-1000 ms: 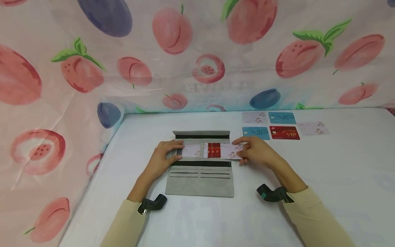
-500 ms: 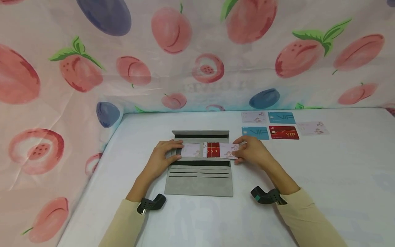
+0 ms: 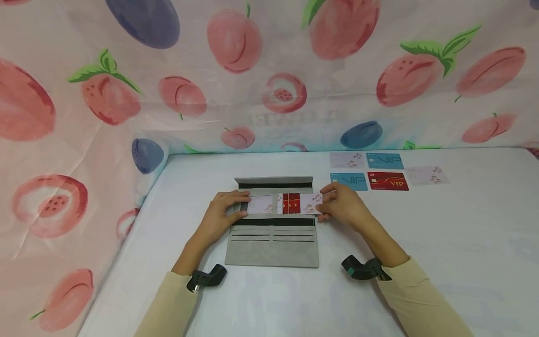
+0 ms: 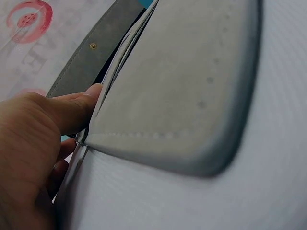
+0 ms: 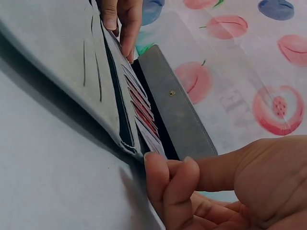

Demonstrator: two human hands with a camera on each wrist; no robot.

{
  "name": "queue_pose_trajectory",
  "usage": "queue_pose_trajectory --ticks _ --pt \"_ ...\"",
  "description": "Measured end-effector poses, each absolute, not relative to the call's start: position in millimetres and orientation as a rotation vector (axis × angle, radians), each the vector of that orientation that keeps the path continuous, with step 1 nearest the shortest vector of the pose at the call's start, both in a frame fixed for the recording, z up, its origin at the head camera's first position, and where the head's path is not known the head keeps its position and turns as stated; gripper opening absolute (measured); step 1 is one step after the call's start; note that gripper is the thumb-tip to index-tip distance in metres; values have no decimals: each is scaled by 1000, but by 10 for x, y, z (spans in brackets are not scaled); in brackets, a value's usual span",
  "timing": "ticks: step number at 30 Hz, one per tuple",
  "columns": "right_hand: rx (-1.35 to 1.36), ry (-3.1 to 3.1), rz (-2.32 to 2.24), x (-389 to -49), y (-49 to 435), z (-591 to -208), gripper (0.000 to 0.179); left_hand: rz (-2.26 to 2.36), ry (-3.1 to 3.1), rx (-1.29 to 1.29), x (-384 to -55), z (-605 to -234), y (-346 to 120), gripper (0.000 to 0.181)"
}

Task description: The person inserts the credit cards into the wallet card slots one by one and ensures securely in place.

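A grey wallet lies unfolded on the white table, several cards tucked in its middle section. My left hand grips the wallet's left edge beside a pale card in a pocket; in the left wrist view its thumb rests on that edge. At the right end, my right hand pinches the outer edge of a pale floral card, most of which lies over the wallet. Left of this card show red card strips. In the right wrist view my fingertips are at the wallet's right end.
Behind the right hand lie loose cards on the table: two blue VIP cards, a red VIP card and two pale floral cards. A fruit-printed cloth rises at the back and left.
My right hand has moved left with the floral card, which now sits further in over the wallet and sticks out less on the right. My left hand keeps its place.
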State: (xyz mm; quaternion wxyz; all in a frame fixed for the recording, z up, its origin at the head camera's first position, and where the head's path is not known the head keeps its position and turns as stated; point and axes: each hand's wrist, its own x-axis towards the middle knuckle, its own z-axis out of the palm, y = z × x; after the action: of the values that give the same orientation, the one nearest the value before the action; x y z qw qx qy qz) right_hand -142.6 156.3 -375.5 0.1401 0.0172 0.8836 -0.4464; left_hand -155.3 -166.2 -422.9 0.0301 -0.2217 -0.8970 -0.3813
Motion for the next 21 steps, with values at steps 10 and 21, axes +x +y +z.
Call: queue_pose_trajectory --ticks 10,21 --pt "46 2617 -1337 -1411 1543 -3790 35 -1147 -2765 -692 -1563 -4241 -1661 35" --pt "-136 2494 -1348 -1443 1605 -3744 43 -1145 -2775 -684 -1571 -4238 -1662 35"
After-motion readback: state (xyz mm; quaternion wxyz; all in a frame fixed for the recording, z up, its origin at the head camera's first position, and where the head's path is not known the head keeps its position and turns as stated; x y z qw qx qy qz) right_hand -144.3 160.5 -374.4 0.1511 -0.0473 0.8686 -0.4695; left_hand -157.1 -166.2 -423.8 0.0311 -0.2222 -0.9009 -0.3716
